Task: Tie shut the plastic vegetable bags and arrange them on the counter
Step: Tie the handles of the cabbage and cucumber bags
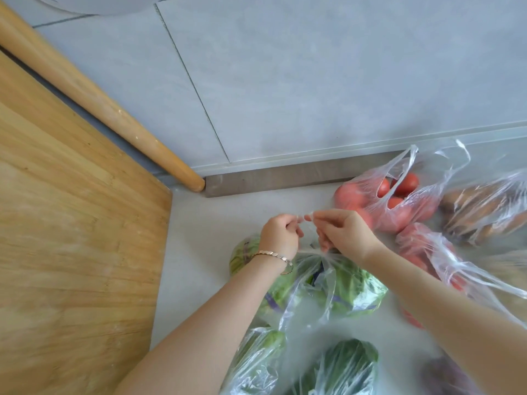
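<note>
The big light-brown wooden cutting board (71,238) fills the left side & is the reference here. On the pale counter (196,238), just right of the board's right edge, lies the clear plastic bag w/ green leafy veg. (350,289). Both hands are raised above this bag, close together.

The left hand (281,236), w/ a thin metal bracelet (273,255) on its wrist, is the one nearer to the board. Its fingers are curled, & thumb w/ fingertips pinch the twisted bag handles (305,218). The right hand (342,232), a bit farther from the board, pinches the other end of the same short strip betw. thumb & forefinger. Its other fingers are curled downward; what they touch I cannot tell.

Farther right of the board, near the grey tiled wall (285,81), sits a clear bag w/ red tomatoes (399,201), handles loose, mouth open. A second clear bag w/ red veg. (419,246) lies just beside it. Farthest from the board is a blurred bag w/ orange-brown long veg. (484,215). Right of the board's near corner lie two more clear bags w/ green veg. (256,363) (348,366). A round wooden rolling pin (99,95) runs along the board's far edge.
</note>
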A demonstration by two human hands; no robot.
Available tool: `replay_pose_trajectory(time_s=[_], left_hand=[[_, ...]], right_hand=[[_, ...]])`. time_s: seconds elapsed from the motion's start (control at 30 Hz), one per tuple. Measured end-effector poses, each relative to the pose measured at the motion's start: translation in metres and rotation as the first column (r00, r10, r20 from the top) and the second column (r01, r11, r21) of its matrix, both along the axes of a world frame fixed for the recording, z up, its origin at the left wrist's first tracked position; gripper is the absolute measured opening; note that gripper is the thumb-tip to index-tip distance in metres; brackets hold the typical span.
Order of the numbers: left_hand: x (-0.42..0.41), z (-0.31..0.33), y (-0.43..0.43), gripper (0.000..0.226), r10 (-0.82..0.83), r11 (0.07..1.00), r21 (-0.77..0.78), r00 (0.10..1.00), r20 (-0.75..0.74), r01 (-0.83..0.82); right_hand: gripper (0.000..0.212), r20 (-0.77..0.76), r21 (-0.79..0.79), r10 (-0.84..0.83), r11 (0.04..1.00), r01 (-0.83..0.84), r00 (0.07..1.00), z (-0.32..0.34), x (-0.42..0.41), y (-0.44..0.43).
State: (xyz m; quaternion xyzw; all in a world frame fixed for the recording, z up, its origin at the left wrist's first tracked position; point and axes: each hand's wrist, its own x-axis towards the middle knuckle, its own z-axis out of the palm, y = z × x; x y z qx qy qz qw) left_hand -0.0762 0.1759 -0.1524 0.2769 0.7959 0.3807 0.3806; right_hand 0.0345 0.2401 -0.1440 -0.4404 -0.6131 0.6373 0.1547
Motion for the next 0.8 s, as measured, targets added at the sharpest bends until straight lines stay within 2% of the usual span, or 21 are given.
replay_pose_trajectory(time_s=[0.07, 0.17, 0.27, 0.37, 0.43, 0.47, 0.53, 0.63, 0.7, 0.8], left_hand=[[-0.004, -0.001, 0.003, 0.028, -0.067, 0.995, -0.076, 0.996, -0.067, 0.062], [-0.006, 0.003, -0.002, 0.023, 0.028, 0.998, -0.061, 0.998, 0.049, -0.025], [0.001, 0.017, -0.017, 0.02, 0.104, 0.985, 0.124, 0.987, 0.122, -0.119], [0.005, 0.03, -0.035, 0.027, 0.115, 0.93, 0.334, 0.985, 0.129, -0.153], [0.006, 0.035, -0.04, 0.028, 0.069, 0.902, 0.421, 0.994, 0.084, -0.098], [0.007, 0.039, -0.041, 0.025, 0.024, 0.9, 0.436, 1.0, 0.011, -0.026], [0.012, 0.043, -0.037, 0.014, -0.057, 0.905, 0.415, 0.993, -0.104, 0.096], [0.016, 0.05, -0.023, 0.013, -0.137, 0.928, 0.324, 0.977, -0.163, 0.184], [0.019, 0.054, -0.014, 0.016, -0.152, 0.95, 0.249, 0.976, -0.157, 0.188], [0.023, 0.056, -0.012, 0.022, -0.154, 0.971, 0.174, 0.986, -0.065, 0.163]], right_hand=[[0.019, 0.027, 0.091, -0.038, 0.995, 0.035, 0.999, -0.002, 0.006, -0.009], [0.022, 0.008, 0.119, -0.13, 0.985, 0.128, 0.991, 0.0, 0.009, -0.021], [0.022, -0.036, 0.049, -0.172, 0.984, 0.173, 0.984, 0.008, 0.01, -0.027], [0.017, -0.011, 0.078, -0.135, 0.988, 0.135, 0.991, 0.008, 0.01, -0.032], [0.01, 0.03, 0.093, -0.102, 0.991, 0.098, 0.994, 0.008, 0.007, -0.033], [0.008, 0.059, 0.112, -0.077, 0.991, 0.07, 0.995, 0.009, 0.007, -0.035], [0.018, 0.109, 0.157, 0.004, 0.987, -0.021, 0.994, 0.011, 0.01, -0.037], [0.044, 0.039, 0.07, 0.082, 0.994, -0.084, 0.996, 0.013, 0.021, -0.041], [0.046, 0.007, 0.064, 0.097, 0.993, -0.097, 0.995, 0.013, 0.027, -0.044], [0.04, -0.007, 0.092, 0.039, 0.995, -0.039, 0.999, 0.012, 0.032, -0.048]])
